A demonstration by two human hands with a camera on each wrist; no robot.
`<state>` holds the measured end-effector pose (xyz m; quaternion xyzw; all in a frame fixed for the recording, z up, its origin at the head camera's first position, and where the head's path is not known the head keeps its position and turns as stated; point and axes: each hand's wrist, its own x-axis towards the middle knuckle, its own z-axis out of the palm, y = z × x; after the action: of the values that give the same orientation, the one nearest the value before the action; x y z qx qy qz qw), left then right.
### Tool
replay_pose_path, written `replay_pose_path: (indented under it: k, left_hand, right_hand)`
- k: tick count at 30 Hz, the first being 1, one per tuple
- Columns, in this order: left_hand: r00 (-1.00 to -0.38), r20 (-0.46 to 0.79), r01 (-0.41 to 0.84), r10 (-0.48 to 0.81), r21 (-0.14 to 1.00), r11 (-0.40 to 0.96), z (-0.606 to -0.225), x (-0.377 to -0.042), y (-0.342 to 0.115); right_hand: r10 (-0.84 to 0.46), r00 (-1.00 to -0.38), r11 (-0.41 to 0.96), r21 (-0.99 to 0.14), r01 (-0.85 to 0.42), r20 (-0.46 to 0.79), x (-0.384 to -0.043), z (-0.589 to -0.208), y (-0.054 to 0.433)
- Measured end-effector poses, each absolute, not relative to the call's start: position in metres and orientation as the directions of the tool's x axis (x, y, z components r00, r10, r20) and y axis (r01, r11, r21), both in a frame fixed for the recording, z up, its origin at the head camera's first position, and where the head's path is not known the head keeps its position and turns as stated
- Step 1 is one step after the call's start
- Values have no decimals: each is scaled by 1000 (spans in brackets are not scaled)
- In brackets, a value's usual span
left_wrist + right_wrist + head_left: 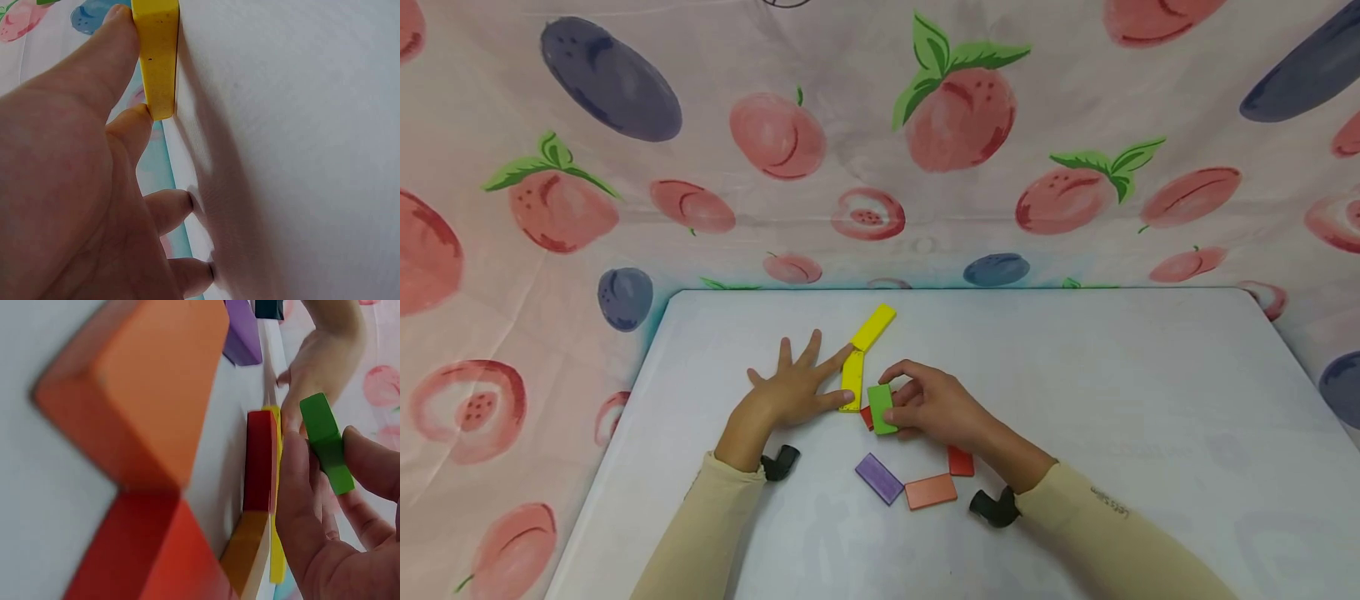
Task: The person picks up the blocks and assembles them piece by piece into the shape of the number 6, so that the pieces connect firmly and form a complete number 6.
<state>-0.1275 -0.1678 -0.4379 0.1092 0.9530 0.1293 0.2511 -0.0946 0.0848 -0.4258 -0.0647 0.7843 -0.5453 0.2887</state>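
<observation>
My right hand (pixel 936 404) pinches a green block (pixel 881 409) between thumb and fingers. In the head view the green block overlaps a red block (pixel 867 417) whose larger part is hidden; the right wrist view shows that red block (pixel 258 459) end to end with a brownish-orange block (pixel 245 540). My left hand (pixel 793 392) has its fingers spread, with thumb and index finger touching a yellow block (pixel 852 375). Another yellow block (pixel 875 327) joins its far end at an angle. In the left wrist view the thumb lies against the yellow block (pixel 157 59).
Nearer the body, a purple block (pixel 879 479), an orange block (pixel 931 492) and another red block (pixel 961 462) form a bent line on the white table (pixel 1112 400). A fruit-print cloth (pixel 842 50) hangs behind the table.
</observation>
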Motion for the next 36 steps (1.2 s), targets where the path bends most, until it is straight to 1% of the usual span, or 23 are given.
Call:
replay_pose_path:
  k: [7, 14, 19, 32, 36]
  left_hand:
    - [-851, -449, 142, 271, 301, 943, -438, -127, -168]
    - [-852, -447, 147, 272, 294, 944, -438, -127, -168]
    - [-853, -446, 146, 272, 297, 944, -439, -127, -168]
    - [-852, -442, 148, 281, 311, 939, -439, -126, -169]
    - [-853, -439, 149, 283, 316, 937, -438, -126, -169]
  right_hand:
    - [-428, -832, 418, -894, 164, -353, -89, -427, 73]
    - [-389, -868, 523, -850, 67, -308, -85, -430, 63]
    - [-367, -875, 577, -815, 52, -317, -82, -431, 56]
    - [-375, -867, 618, -786, 29, -327, -76, -430, 43]
    - [-378, -871, 627, -779, 8, -313, -75, -432, 42]
